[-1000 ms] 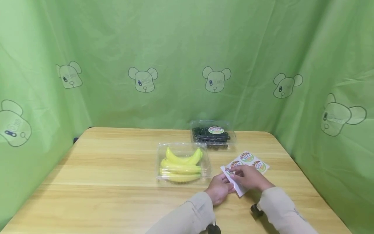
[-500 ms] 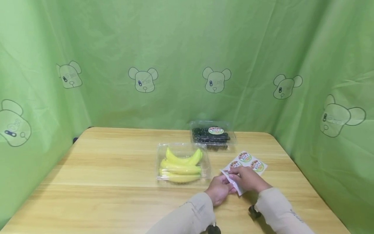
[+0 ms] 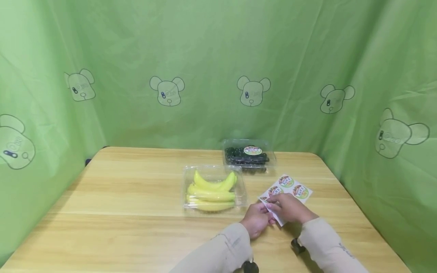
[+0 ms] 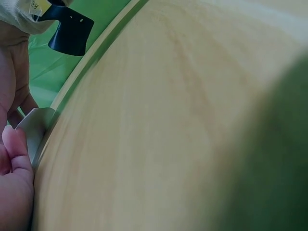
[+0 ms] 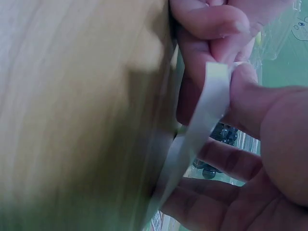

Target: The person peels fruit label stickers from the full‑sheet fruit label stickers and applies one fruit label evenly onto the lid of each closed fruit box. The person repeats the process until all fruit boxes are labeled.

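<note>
On the light wooden surface (image 3: 136,197), at centre, sits a clear plastic clamshell box of yellow bananas (image 3: 212,188). To its right and nearer, the left hand (image 3: 257,223) pinches the near corner of a white backing sheet of round fruit stickers (image 3: 288,187). The right hand (image 3: 290,209) pinches a curling white strip (image 5: 204,120) at that corner. Peeling it slowly, with the sheet held flat, should go best. Far right stands a clear box of dark berries (image 3: 248,156), already labelled.
</note>
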`<state>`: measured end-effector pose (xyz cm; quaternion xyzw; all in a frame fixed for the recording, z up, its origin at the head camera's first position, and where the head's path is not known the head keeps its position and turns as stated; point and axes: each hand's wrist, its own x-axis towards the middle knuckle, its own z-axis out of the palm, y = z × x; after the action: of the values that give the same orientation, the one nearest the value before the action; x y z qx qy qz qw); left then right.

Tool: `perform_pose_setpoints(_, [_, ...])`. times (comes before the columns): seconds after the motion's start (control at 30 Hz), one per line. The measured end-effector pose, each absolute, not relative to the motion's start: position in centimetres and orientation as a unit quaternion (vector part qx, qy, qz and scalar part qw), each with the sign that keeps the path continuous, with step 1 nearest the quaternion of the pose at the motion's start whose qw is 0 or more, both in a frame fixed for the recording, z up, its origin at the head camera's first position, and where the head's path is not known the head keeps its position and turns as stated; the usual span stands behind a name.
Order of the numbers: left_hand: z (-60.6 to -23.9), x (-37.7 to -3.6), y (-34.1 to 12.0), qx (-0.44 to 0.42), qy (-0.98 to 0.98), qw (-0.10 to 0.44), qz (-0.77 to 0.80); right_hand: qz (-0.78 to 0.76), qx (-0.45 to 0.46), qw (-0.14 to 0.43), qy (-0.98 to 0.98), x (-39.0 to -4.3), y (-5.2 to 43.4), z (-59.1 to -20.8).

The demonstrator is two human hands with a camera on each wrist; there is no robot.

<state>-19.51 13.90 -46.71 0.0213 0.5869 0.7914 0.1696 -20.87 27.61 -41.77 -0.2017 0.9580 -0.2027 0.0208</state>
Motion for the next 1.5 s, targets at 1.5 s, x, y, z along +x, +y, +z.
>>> perform_pose_setpoints(1.5, [-46.5, -19.1, 14.1, 0.016, 0.606, 0.159, 0.779, -0.210, -0.129, -0.008, 0.969, -20.2, 27.5, -41.9])
